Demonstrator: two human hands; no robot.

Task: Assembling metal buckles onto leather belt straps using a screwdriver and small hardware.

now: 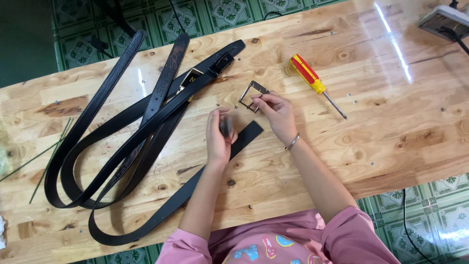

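wooden table (391, 137); black belts (122, 142); red-yellow screwdriver (312, 80); loose screws (349, 96)

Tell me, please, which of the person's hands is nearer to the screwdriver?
The right hand, pinching a metal buckle, lies just left of the screwdriver. The left hand is farther away, by the belt end.

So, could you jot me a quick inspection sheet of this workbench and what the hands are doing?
Surface: glossy knotty wooden table.
Job's things: metal buckle frame in the right hand; small dark piece pinched in the left hand over a black strap end.
Clutter: looped black belts, red-and-yellow screwdriver, scattered small screws, thin green stems.
Grips: both hands closed on their parts.
Cables: black cable below the table edge; power strip at the far corner.
Surroundings: green patterned floor tiles.
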